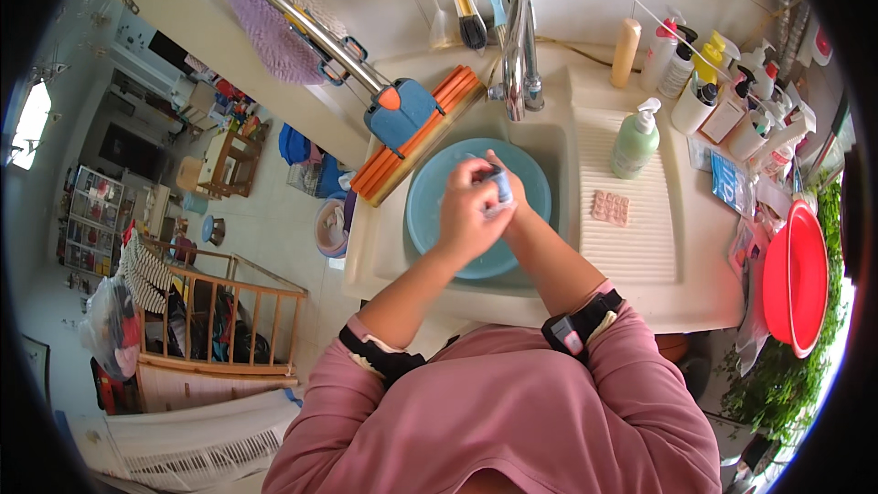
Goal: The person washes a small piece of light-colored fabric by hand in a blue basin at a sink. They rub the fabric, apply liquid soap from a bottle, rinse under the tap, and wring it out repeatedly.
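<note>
Both of my hands are together above a light blue basin that stands in the sink. My left hand is curled closed round a small blue-grey and white piece of cloth; its exact kind does not show. Pressed up against it from the other side is my right hand, its fingers partly hidden behind the cloth and my left hand. The bottom of the basin is mostly covered by my hands and forearms.
A metal faucet rises behind the basin. An orange sponge mop leans over the sink's left edge. On the ribbed drainboard are a green pump bottle and a pink soap-like block. A red basin hangs at the right.
</note>
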`<action>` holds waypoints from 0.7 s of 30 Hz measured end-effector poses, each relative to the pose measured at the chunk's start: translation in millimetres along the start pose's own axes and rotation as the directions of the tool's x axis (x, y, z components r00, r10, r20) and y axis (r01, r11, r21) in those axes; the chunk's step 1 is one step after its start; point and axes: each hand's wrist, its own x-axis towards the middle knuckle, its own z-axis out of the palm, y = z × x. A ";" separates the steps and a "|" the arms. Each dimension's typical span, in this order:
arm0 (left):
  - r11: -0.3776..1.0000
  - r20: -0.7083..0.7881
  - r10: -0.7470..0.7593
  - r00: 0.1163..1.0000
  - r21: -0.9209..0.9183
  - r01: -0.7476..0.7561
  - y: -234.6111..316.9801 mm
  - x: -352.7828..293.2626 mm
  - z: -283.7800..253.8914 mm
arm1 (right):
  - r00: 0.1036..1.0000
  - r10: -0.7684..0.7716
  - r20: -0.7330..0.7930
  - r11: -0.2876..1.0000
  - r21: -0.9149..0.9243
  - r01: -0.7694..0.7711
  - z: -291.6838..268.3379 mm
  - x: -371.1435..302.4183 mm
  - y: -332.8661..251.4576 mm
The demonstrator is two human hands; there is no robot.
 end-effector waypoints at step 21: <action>0.823 -0.112 -0.565 0.817 -0.017 0.567 -47.0 33.1 6.6 | 0.944 -0.057 -0.326 0.911 -0.404 -0.084 42.9 10.9 1.9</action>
